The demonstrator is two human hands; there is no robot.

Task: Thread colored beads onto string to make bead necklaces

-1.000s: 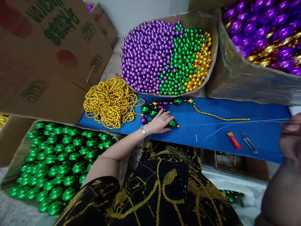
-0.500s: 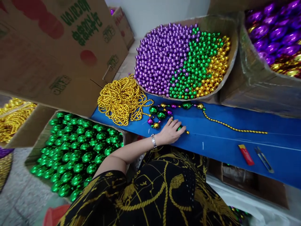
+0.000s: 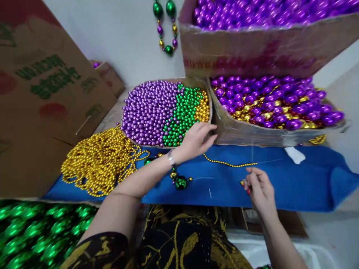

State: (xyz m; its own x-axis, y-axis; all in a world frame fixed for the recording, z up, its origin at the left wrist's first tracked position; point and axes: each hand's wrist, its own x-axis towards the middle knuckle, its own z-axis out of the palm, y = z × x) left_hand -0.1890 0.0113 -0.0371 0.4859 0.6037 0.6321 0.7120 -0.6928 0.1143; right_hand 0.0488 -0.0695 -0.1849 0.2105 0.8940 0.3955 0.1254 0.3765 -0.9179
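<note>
My left hand (image 3: 198, 139) reaches over the front edge of a box of small purple, green and gold beads (image 3: 151, 108). Its fingers are spread and nothing shows in them. Below its wrist lies a bead strand with a large green bead (image 3: 181, 182) and a loose thread end. A thin gold bead chain (image 3: 231, 164) runs right across the blue tabletop (image 3: 224, 190). Near the chain's right end, my right hand (image 3: 260, 188) has its fingers closed around a small red lighter (image 3: 248, 191) with a yellow end, mostly hidden by the fingers.
A pile of gold bead chains (image 3: 95, 160) lies at left, beside a large cardboard box (image 3: 56, 112). Boxes of purple beads (image 3: 291, 99) stand at back right. A bead necklace (image 3: 168, 49) hangs on the wall. Large green beads (image 3: 42, 228) fill a box at lower left.
My left hand has risen off the bead strand toward the bead box, its fingers opening. My right hand has come into view with the red lighter, which lay on the table. The view has shifted.
</note>
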